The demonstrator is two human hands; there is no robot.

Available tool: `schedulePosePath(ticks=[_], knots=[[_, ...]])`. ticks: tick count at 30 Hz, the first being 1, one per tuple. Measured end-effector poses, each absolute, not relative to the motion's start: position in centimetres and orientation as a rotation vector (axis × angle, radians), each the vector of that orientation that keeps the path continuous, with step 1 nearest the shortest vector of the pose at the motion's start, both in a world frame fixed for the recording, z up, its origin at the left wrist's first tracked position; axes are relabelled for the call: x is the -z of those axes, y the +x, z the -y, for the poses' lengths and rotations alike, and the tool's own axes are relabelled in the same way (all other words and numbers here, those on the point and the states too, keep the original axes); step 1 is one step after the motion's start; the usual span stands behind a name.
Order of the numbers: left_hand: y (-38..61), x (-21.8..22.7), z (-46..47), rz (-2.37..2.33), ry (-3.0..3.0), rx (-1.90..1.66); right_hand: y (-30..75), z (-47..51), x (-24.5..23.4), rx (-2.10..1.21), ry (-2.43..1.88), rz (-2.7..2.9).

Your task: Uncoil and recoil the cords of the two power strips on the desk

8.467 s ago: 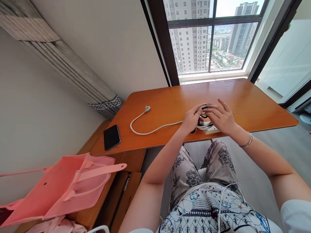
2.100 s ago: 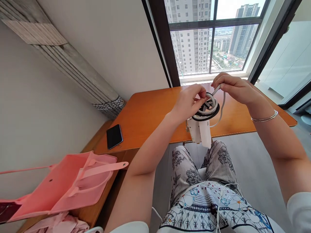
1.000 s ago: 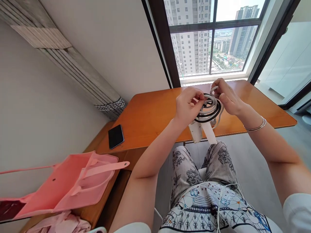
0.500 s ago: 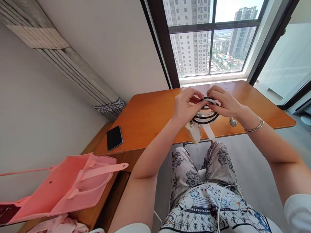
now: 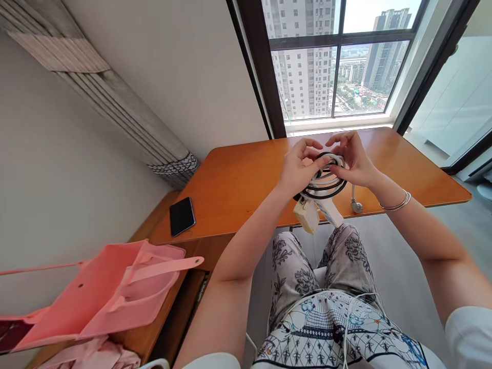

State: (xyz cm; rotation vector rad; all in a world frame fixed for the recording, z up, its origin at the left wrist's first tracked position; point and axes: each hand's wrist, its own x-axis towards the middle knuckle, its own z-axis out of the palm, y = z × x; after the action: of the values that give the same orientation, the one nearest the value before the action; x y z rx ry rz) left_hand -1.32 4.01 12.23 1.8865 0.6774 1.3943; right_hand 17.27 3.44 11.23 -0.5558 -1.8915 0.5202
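Daylight comes in through the window [image 5: 339, 77] ahead of us, strong enough that the sky [image 5: 376, 14] burns out to white and the sill [image 5: 338, 124] glares. A pale sheen lies on the far side of the desk [image 5: 238, 189]; its front looks warm and even. Over on the left, the wall [image 5: 172, 66] and curtain [image 5: 126, 120] sit in flat grey, and the low cabinet [image 5: 148, 333] darkens inside. The left hand [image 5: 302, 166], right hand [image 5: 354, 163] and coiled cables [image 5: 325, 195] look reasonably crisp. Toward the borders everything stretches and leans, the pink bag [image 5: 126, 292] and right sleeve [image 5: 471, 330] especially.
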Motion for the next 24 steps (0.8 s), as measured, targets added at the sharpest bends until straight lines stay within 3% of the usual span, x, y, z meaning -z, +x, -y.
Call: schedulePosePath(ticks=[4,14,24], knots=[[-1.6,-11.9,-4.6,-0.622,1.780,-1.233,17.5,-2.5,-12.3,-0.372,-0.592,1.995],[-1.4,-10.6,-5.5,-0.609,1.594,-1.243,17.6,-0.7,-15.2,0.538,-0.874,2.340],[-1.7,-10.3,-6.6,-0.652,1.582,-1.263,16.3,-1.4,-16.3,0.521,-0.970,2.503]])
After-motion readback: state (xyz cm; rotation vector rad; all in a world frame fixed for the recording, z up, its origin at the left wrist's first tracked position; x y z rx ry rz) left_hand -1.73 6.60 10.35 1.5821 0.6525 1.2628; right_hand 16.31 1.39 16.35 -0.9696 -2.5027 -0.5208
